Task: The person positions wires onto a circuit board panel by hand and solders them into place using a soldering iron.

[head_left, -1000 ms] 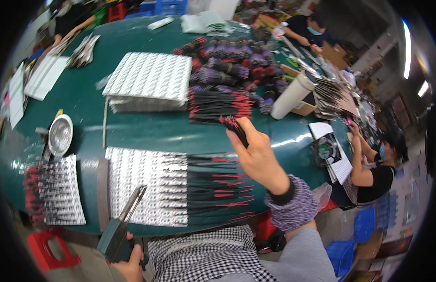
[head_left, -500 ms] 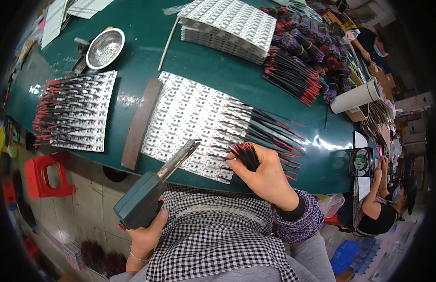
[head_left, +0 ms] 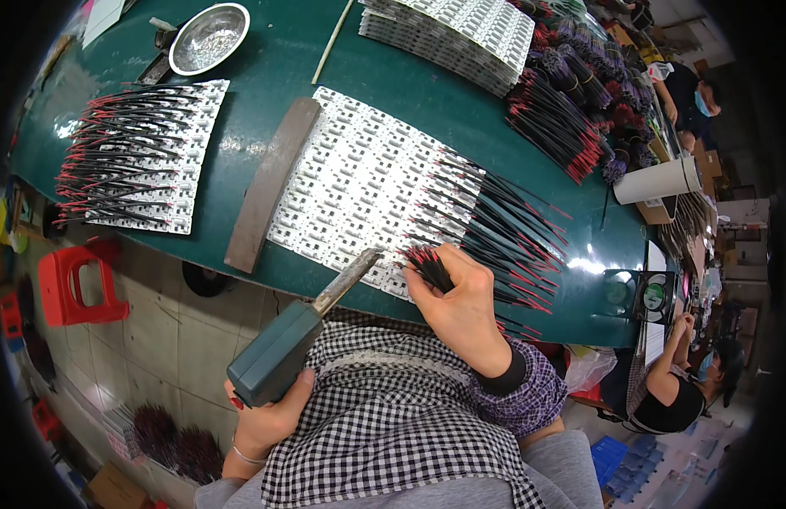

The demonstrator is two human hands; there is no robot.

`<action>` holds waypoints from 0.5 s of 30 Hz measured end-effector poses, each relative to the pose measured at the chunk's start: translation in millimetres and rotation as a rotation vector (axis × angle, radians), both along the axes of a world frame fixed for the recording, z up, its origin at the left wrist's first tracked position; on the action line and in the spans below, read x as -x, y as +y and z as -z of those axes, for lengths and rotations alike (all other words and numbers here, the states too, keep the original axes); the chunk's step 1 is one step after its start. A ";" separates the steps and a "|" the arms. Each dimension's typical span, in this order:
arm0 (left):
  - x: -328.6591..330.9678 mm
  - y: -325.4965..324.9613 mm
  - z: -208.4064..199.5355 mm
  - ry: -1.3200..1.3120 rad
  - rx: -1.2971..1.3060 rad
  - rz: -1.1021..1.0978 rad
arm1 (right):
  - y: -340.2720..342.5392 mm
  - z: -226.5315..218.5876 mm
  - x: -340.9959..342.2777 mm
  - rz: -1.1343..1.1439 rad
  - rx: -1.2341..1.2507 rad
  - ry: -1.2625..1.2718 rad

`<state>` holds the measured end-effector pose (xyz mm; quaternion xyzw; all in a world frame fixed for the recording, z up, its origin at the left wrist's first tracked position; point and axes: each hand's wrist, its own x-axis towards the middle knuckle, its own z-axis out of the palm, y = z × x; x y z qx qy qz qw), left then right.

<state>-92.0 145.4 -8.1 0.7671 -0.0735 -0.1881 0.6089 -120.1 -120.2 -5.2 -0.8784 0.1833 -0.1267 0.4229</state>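
My left hand (head_left: 273, 417) is closed round the grip of a dark green soldering gun (head_left: 274, 352), whose long metal tip slants over a white panel of small circuit boards (head_left: 351, 178). Just right of that tip, my right hand (head_left: 465, 310) pinches a bundle of thin black wires with red ends (head_left: 430, 268) above the panel's near right corner. Along the panel's right side, a row of black wires (head_left: 516, 225) sticks out over the green table. Whether the tip touches a wire or board is too small to tell.
A brown bar (head_left: 273, 187) lies along the panel's left edge. Further left sits another wired panel (head_left: 198, 161); a metal bowl (head_left: 208, 41) stands behind it. Stacked panels (head_left: 448, 42) and wire bundles (head_left: 554, 127) lie at the back. A co-worker (head_left: 677, 394) sits at right.
My view has shifted, so the table things appear higher and further right. The soldering tip and the wire bundle are closer together, nearer the panel's front edge.
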 end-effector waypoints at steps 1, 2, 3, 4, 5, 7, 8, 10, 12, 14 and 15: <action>-0.6 0.5 3.0 0.002 -0.002 -0.001 | 0.5 0.4 -0.2 -0.006 0.017 -0.003; -1.2 1.6 8.5 -0.099 -0.032 0.053 | 0.8 1.9 0.0 -0.007 0.015 -0.001; -1.8 2.2 11.6 -0.201 -0.063 0.107 | 1.1 4.3 0.1 -0.008 0.022 0.013; -2.6 0.1 11.0 -0.198 -0.065 0.107 | 1.4 5.9 0.2 -0.009 0.030 0.028; -3.5 -3.5 9.6 -0.163 -0.033 0.085 | 1.8 6.3 0.1 -0.010 0.027 0.030; -4.8 -5.8 8.4 -0.125 -0.002 0.065 | 2.3 4.9 -0.1 -0.006 0.036 0.036; -5.1 -5.6 8.4 -0.135 -0.004 0.082 | 2.6 5.7 -0.6 -0.005 0.035 0.038; -6.0 -5.4 8.3 -0.144 -0.010 0.098 | 3.1 8.4 -2.0 0.016 0.012 -0.042; -7.7 -5.1 7.6 -0.174 -0.018 0.139 | 3.0 8.2 -2.3 0.013 0.014 -0.040; -9.8 -5.9 3.8 -0.154 -0.032 0.158 | 2.9 6.6 -1.8 0.009 0.018 -0.038; -10.6 -6.2 2.0 -0.135 -0.045 0.178 | 2.6 5.0 -1.2 -0.001 0.019 0.003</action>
